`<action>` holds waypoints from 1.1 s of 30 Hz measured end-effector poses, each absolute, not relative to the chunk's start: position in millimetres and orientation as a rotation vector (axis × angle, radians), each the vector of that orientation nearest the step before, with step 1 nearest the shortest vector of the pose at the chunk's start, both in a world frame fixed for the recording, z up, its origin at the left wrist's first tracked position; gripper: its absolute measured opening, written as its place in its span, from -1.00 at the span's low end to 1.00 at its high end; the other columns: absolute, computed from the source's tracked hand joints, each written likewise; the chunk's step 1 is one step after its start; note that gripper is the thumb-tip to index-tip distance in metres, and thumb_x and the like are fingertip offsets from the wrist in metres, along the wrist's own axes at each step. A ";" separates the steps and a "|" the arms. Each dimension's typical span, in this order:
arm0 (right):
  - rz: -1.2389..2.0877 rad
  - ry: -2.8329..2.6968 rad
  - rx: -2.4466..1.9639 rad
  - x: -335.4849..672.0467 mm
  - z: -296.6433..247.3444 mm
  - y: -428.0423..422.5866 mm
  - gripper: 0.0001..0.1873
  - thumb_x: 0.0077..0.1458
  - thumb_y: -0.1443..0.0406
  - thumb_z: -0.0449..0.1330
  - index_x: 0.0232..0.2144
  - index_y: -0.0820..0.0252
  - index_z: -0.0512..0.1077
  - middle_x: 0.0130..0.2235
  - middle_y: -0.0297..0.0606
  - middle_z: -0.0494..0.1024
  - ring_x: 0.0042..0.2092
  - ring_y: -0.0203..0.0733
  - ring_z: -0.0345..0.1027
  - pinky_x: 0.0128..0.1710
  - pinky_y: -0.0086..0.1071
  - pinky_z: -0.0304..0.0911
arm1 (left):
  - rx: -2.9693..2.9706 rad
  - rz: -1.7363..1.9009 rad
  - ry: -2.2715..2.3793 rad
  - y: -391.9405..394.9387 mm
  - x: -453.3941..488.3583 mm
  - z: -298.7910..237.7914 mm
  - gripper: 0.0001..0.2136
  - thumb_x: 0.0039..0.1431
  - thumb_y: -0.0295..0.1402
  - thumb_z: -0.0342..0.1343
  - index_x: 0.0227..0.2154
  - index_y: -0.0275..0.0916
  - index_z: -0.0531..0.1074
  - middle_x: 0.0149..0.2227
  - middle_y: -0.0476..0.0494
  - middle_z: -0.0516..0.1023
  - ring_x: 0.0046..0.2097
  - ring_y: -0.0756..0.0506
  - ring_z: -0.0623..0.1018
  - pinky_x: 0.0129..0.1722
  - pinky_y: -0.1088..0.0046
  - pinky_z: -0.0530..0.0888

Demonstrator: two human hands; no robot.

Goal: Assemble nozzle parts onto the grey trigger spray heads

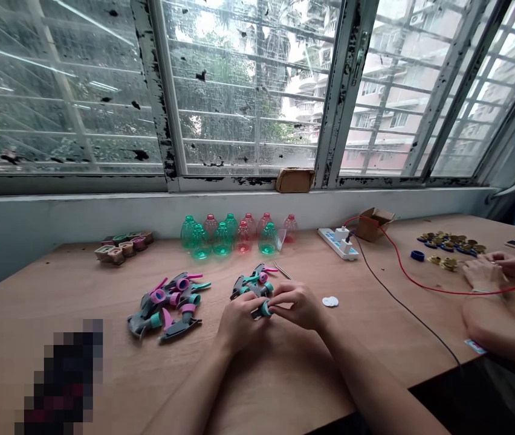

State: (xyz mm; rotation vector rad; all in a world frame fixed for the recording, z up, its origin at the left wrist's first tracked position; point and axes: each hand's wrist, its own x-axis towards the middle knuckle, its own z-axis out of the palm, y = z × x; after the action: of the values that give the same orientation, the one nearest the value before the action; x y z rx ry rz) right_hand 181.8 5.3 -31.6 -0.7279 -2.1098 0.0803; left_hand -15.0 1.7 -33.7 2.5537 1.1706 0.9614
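Grips clamped together: the left hand and right hand pinch a grey-and-teal plastic sprayer head above the wooden worktop, a heap of similar heads off to their left.

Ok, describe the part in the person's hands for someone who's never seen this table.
Under the window, find the wooden table and the person's left hand and right hand. Between them sits a small grey plastic part with a teal ring, the only one held, unlike the loose pile just behind.
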 end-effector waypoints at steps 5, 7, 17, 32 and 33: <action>0.078 -2.130 -0.717 180.8 -31.3 4.1 -0.90 0.09 0.29 0.23 -0.37 0.08 0.58 -0.38 -0.28 0.54 -0.33 -0.27 0.40 -0.31 -0.41 0.30 | 2.599 0.929 1.205 -0.5 -14.0 -29.2 -0.81 0.10 -0.38 0.09 -0.24 -0.07 0.54 -0.38 -0.02 0.46 -0.38 -0.01 0.46 -0.40 0.52 0.32; 0.076 -2.140 -0.717 180.8 -31.5 4.6 -0.90 0.09 0.29 0.23 -0.37 0.07 0.58 -0.39 -0.29 0.53 -0.35 -0.28 0.39 -0.32 -0.42 0.30 | 2.598 0.929 1.199 -1.2 -13.4 -28.9 -0.81 0.09 -0.39 0.09 -0.25 -0.08 0.54 -0.38 -0.02 0.46 -0.39 -0.01 0.45 -0.41 0.51 0.31; 0.073 -2.110 -0.765 178.2 -32.5 2.7 -0.92 0.03 0.33 0.25 -0.43 0.10 0.57 -0.40 -0.30 0.54 -0.39 -0.30 0.40 -0.37 -0.43 0.30 | 2.619 0.919 1.201 0.8 -12.5 -34.2 -0.84 0.11 -0.35 0.09 -0.26 -0.11 0.53 -0.36 -0.04 0.46 -0.36 -0.03 0.46 -0.39 0.50 0.32; 0.057 -2.072 -0.799 175.8 -34.9 3.2 -0.90 0.08 0.30 0.23 -0.42 0.10 0.57 -0.43 -0.29 0.55 -0.42 -0.30 0.39 -0.42 -0.46 0.23 | 2.651 0.948 1.234 1.4 -11.7 -32.0 -0.83 0.12 -0.36 0.06 -0.26 -0.14 0.52 -0.38 -0.07 0.47 -0.36 -0.03 0.47 -0.40 0.50 0.35; 0.060 -2.076 -0.807 175.6 -34.7 3.0 -0.89 0.08 0.29 0.22 -0.42 0.10 0.57 -0.44 -0.29 0.55 -0.43 -0.31 0.39 -0.43 -0.47 0.22 | 2.653 0.939 1.238 1.5 -11.9 -32.3 -0.83 0.13 -0.36 0.05 -0.26 -0.13 0.52 -0.37 -0.07 0.48 -0.37 -0.03 0.47 -0.40 0.50 0.35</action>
State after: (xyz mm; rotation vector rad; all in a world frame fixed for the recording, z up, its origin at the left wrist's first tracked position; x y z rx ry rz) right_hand 175.6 3.0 -34.7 -0.8072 -2.0758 0.0601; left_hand -11.9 1.5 -32.3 2.6529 1.2383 0.9395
